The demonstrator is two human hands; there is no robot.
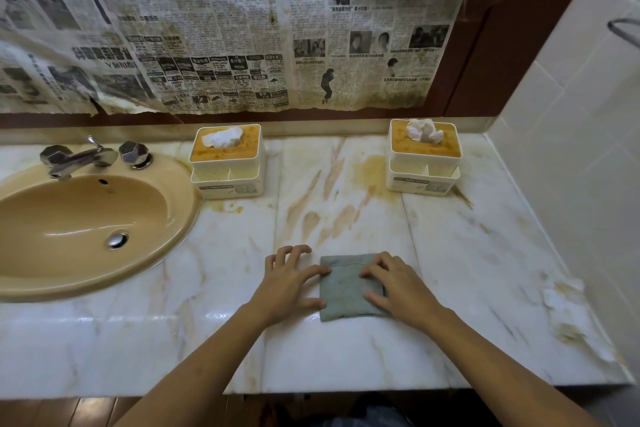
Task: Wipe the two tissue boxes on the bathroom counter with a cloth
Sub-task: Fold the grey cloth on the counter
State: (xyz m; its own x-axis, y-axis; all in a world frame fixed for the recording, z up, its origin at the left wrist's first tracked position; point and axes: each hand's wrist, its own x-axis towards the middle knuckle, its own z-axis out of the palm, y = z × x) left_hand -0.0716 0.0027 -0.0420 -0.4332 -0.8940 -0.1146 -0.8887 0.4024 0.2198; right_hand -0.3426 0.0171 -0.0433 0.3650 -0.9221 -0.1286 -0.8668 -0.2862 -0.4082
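A: Where's the cloth?

B: The grey-green cloth lies folded flat on the marble counter, near the front edge. Both hands are on it. The right hand is spread flat over its right side, fingers open, pressing down rather than gripping. The left hand lies open on the counter just beside it, with fingertips and thumb touching the cloth's left edge.

A: And the boxes?

B: Both are at the back, against the wall. The left tissue box stands just beside the sink; the right tissue box is near the counter's far right corner, well apart from the first. Each is white with an orange-stained top and a crumpled tissue poking out. Each has a label on its front, too small to read.

A: Anything between them?

B: Brownish-yellow stains on the marble, heaviest just left of the right box. A chrome tap stands behind the sink, and yellowed newspaper covers the wall above.
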